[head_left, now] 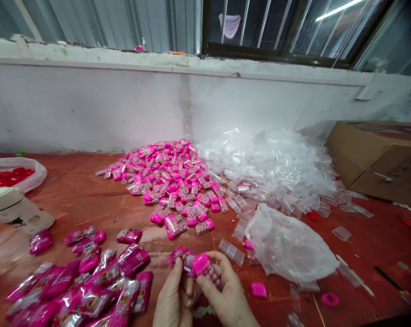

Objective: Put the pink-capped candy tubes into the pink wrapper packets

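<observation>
One pink-capped bottle [209, 271] of small balls, lower centre of frame, gripped by the right hand's [228, 295] fingers; one printed pink wrapper [173, 255], alongside, pinched by the left hand's [173, 293]; matching bottles [178, 177], heaped centrally.

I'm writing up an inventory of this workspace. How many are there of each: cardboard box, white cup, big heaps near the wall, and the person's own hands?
Cardboard box: 1
White cup: 1
Heap of pink-capped bottles: 1
Heap of clear plastic pieces: 1
Left hand and right hand: 2
Total: 6
</observation>
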`<state>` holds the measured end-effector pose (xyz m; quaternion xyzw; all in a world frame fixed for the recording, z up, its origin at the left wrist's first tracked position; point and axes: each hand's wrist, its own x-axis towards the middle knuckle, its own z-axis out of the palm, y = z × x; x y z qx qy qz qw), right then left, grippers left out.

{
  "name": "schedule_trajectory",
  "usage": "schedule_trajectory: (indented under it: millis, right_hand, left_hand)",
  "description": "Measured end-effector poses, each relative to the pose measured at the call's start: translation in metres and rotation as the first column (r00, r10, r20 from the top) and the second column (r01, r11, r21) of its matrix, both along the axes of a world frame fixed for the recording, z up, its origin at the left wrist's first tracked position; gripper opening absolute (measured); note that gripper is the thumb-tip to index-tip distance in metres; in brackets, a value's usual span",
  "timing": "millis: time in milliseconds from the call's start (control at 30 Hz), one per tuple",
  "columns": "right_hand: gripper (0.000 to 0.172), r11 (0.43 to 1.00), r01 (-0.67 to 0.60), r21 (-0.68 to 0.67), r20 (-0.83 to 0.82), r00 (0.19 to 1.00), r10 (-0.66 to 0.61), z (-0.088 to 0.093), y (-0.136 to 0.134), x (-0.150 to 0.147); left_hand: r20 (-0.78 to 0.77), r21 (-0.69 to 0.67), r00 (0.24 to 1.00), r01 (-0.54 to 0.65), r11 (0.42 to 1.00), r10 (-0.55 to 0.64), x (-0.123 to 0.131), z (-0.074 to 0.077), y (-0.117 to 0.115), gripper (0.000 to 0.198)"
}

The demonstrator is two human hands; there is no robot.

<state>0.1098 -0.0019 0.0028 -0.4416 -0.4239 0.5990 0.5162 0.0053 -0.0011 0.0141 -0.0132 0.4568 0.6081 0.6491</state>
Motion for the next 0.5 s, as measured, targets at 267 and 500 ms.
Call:
schedule_trajectory:
  millis: [267, 500]
  right_hand:
    - [0.048, 0.999, -0.051, -0.008, 0.012, 0.999, 0.051, 0.003, -0.003, -0.003]
    - [0.048, 0.974, -0.221, -0.045, -0.011, 0.975, 0.22, -0.007, -0.004, 0.002]
  left_hand:
    - [-0.017, 0.003, 0.996, 0.091, 0.996, -0.09, 0.004, 0.011, -0.003, 0.056]
    - [-0.216, -0.042, 0.961, 0.168, 0.985, -0.173, 0.006, 0.002, -0.005, 0.064]
